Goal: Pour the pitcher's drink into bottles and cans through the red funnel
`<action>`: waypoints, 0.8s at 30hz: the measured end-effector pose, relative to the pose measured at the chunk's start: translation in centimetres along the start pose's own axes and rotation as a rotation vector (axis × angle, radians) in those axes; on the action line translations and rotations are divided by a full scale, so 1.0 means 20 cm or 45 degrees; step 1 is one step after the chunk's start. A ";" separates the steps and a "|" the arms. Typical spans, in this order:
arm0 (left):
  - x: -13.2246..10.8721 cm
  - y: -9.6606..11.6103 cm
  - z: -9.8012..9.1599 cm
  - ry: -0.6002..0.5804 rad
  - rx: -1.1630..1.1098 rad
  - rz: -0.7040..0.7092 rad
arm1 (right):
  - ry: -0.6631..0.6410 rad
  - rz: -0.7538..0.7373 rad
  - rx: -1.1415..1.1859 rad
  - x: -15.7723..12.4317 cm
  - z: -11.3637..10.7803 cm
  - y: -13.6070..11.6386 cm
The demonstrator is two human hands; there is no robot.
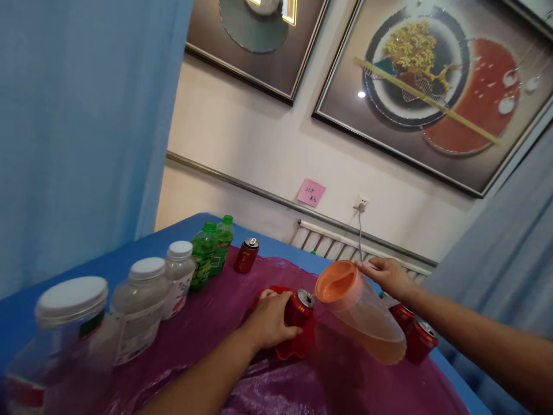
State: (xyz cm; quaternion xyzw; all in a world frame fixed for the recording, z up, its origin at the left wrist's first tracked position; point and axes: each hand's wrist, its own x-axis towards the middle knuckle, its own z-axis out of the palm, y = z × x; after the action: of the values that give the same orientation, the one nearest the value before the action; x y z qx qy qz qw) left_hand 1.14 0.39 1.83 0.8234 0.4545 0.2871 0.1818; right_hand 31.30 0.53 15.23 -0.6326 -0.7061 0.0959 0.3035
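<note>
My left hand (pixel 270 323) is wrapped round a red soda can (pixel 298 311), whose top shows an opening. Beneath the can lies a red dish with a wavy rim (pixel 296 344). On the right, my right hand (pixel 386 275) grips a clear plastic pitcher (pixel 367 323) near its top. The pitcher has an orange lid (pixel 339 282) and holds brownish liquid. It is tilted, with the lid end beside the can's top. Whether liquid is flowing into the can I cannot tell.
White-lidded clear jars (pixel 140 305) and green bottles (pixel 205 256) line the left. Another red can (pixel 247 255) stands at the back; more red cans (pixel 420 341) stand right. Purple plastic sheeting (pixel 268 386) covers the blue table (pixel 181 227). A radiator (pixel 328 245) is behind.
</note>
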 end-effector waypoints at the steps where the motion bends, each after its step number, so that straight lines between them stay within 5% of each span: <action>1: 0.00 0.00 0.00 0.001 -0.001 -0.005 | -0.002 0.004 -0.009 0.00 0.00 0.00; 24: 0.00 0.01 0.00 -0.022 0.017 -0.011 | -0.020 -0.017 -0.030 -0.01 -0.01 -0.03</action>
State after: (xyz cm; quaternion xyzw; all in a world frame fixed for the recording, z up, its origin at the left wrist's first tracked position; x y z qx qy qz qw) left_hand 1.18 0.34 1.96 0.8251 0.4582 0.2762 0.1815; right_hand 30.90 0.11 15.61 -0.6306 -0.7138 0.0903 0.2911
